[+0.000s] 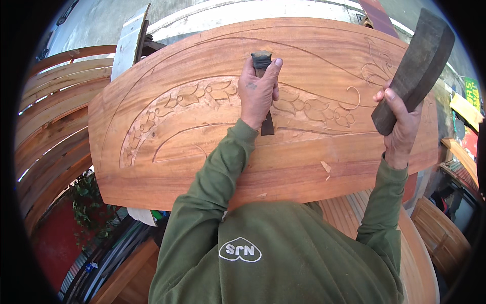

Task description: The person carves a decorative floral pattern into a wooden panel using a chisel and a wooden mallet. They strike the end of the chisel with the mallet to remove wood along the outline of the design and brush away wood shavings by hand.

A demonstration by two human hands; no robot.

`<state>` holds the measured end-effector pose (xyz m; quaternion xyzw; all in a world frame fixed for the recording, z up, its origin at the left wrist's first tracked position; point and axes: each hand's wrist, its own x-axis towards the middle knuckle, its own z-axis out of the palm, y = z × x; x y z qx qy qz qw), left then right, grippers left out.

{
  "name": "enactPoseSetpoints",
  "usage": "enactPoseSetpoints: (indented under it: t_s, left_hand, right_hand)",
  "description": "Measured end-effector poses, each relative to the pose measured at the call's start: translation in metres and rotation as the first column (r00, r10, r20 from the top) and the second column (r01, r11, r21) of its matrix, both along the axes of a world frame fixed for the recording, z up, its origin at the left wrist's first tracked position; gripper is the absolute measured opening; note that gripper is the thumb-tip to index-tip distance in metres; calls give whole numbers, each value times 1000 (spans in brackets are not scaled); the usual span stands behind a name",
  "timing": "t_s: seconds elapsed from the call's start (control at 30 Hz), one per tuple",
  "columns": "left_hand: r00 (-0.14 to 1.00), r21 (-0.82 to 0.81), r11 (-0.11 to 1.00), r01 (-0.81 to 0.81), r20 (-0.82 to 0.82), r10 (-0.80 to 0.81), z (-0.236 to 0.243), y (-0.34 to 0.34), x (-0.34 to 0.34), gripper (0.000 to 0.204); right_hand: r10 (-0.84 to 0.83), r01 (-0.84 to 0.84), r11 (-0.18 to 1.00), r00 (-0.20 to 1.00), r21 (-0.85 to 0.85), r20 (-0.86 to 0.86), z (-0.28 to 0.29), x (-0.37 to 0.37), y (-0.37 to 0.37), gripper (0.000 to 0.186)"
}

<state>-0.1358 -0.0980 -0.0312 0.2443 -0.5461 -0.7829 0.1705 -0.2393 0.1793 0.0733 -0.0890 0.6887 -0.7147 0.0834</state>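
A broad reddish-brown wooden panel (pixel 238 177) lies before me, its surface carved with curved lines and a band of leaves and flowers. My left hand (pixel 258 93) is closed around the handle of a wood chisel (pixel 268 125), whose dark flat blade points toward me over the middle of the carving. Dark wrapping covers the top end of the handle. Whether the blade's edge touches the wood I cannot tell. At the right, my right hand (pixel 402 116) grips a dark, heavy wooden mallet (pixel 417 66), raised above the panel with its long block tilted up and away.
Several pale wood chips (pixel 325 166) lie on the panel's near right part. Stacked planks (pixel 55 109) stand at the left, above some green plants (pixel 86 200). A carved wooden door panel (pixel 440 233) leans at the lower right. Pavement (pixel 202 10) runs beyond the far edge.
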Motion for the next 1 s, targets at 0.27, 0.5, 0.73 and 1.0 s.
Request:
enactPoseSetpoints:
  t_s: [0.27, 0.5, 0.73, 1.0]
  left_hand:
    - [998, 40, 999, 37, -52, -35, -5, 4, -4, 25]
    - [999, 59, 997, 51, -3, -51, -9, -1, 0, 23]
    - [998, 60, 998, 9, 68, -13, -22, -5, 1, 26]
    - [997, 96, 995, 24, 74, -32, -21, 0, -5, 24]
  right_hand:
    - [457, -419, 808, 889, 414, 8, -1, -67, -100, 58]
    - [401, -359, 687, 912, 631, 83, 0, -118, -110, 81]
    - [760, -706, 259, 570, 659, 313, -15, -67, -131, 99]
    - [268, -270, 921, 962, 282, 47, -32, -107, -138, 88]
